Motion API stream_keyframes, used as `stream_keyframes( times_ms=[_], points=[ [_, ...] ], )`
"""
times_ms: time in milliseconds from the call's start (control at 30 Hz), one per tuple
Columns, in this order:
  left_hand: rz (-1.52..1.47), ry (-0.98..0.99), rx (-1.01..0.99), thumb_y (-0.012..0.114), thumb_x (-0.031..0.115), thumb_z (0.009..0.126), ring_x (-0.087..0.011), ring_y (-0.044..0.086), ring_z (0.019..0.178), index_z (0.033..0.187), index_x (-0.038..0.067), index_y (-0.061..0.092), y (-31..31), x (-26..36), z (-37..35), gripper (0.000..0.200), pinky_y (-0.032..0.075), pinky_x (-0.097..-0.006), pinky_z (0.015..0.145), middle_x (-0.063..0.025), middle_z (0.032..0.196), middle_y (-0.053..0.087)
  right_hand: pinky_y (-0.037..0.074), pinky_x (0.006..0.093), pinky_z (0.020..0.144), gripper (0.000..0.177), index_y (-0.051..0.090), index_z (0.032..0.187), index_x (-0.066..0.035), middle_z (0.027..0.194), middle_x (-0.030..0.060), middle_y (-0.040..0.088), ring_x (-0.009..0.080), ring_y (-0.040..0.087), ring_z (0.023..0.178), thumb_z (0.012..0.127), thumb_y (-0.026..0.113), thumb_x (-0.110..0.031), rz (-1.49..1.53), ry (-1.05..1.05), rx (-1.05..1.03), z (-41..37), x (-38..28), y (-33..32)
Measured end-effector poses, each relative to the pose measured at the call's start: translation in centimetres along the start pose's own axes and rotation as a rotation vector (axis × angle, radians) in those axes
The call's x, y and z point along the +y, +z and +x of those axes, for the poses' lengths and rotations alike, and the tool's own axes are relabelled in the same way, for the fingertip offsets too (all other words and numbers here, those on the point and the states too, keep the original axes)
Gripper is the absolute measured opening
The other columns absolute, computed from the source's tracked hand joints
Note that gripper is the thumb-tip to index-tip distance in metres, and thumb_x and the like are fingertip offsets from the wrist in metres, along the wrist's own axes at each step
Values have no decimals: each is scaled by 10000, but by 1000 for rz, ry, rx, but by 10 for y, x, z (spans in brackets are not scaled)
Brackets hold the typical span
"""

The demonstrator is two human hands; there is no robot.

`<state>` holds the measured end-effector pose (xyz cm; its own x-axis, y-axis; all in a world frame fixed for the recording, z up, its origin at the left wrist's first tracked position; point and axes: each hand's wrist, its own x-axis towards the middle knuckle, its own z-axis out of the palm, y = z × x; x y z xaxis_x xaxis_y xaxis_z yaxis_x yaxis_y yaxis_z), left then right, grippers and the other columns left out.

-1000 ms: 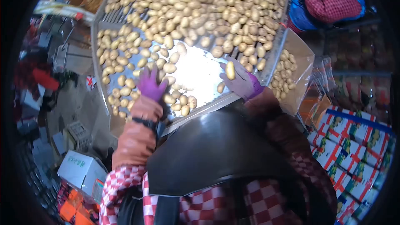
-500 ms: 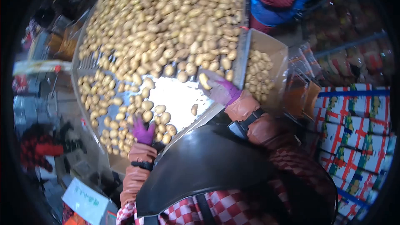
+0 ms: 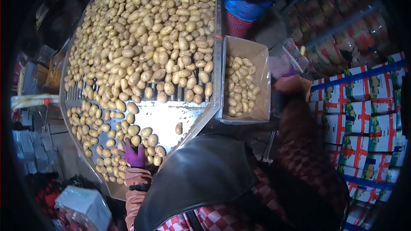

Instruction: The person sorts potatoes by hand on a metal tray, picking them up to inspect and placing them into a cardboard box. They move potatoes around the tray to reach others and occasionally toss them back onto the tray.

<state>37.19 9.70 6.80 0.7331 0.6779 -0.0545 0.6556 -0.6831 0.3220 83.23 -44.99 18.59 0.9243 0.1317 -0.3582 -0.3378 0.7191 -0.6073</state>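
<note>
Right hand [image 3: 283,67] has swung off the counter [image 3: 168,122], beyond the cardboard box [image 3: 263,66] of potatoes [image 3: 239,86], too blurred to judge its grip. Left hand [image 3: 135,156] lies flat on loose potatoes [image 3: 147,139]. Print on the cartons [image 3: 368,102] is unreadable.

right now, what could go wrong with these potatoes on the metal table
1. The lone potato lies on the smooth metal table near its slanted edge; it could roll off.
2. The left hand rests among loose potatoes by the near rim; a nudge might push some over.
3. The right hand is blurred, out past the cardboard box; it might clip the box wall.
</note>
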Motion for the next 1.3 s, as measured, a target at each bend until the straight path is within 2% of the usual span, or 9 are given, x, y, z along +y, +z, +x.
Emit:
stream_keyframes(
  times_ms=[267,367,433,700,767,933,1067,1133,1300],
  points=[
    [-214,352,60,682,386,714,-414,515,1025,1084,52,594,-39,52,-2,506,388,-519,901,-185,1097,582,461,394,1015,471,362,1434,-68,1343,160,514,299,550,1182,1017,414,-281,-291,643,-415,-47,247,107],
    [6,296,177,695,432,689,-396,458,1149,1134,120,618,-26,3,-30,549,337,-552,934,-137,1275,528,536,326,897,479,365,1429,-50,1286,159,541,264,619,1068,1009,451,-263,-1245,42,-1219,-93,289,150],
    [34,108,179,711,454,655,-372,445,1194,1106,143,653,-49,-31,-51,551,327,-540,951,-124,1321,503,565,293,791,497,378,1406,-20,1190,154,579,230,646,953,992,494,-269,-888,766,-637,-106,307,179],
    [0,-120,287,703,283,703,-356,472,1175,1074,144,660,-49,-25,-85,399,350,-532,950,-136,1249,529,506,305,824,552,408,1387,0,1118,119,601,193,615,980,937,598,-258,-1263,686,-885,-143,411,238],
    [1,207,311,686,245,712,-336,486,1131,1157,161,611,-56,-18,-89,459,380,-529,913,-99,1173,548,479,328,868,607,461,1347,14,1198,169,590,266,589,1065,868,661,-302,-1481,176,-1147,-105,463,230],
    [-113,-249,179,692,229,711,-338,495,1135,1203,142,580,-54,-59,-94,512,384,-501,949,-98,1176,567,399,480,978,646,499,1306,-80,1145,220,582,363,513,1147,755,685,-364,-2182,-947,-1101,-128,542,236],
    [-43,-326,382,702,237,722,-330,487,1165,1223,144,575,-54,-76,-92,525,359,-505,987,-81,1198,565,399,411,1029,653,489,1350,-171,1249,165,557,350,495,1204,743,685,-307,-1840,55,-1391,-182,544,236],
    [32,-267,460,688,221,729,-341,494,1150,1211,121,579,-63,-72,-77,504,368,-500,978,-96,1199,571,504,356,794,578,504,1371,-137,1095,145,614,248,612,946,813,647,-186,-1461,-353,-1708,-175,538,214],
    [-146,-5,456,685,247,751,-369,498,1163,1211,103,584,-59,-70,15,493,373,-489,988,-155,1258,561,490,238,768,501,501,1361,-36,1060,75,644,116,600,877,888,596,-170,-1344,332,-990,-169,464,201]
  ],
)
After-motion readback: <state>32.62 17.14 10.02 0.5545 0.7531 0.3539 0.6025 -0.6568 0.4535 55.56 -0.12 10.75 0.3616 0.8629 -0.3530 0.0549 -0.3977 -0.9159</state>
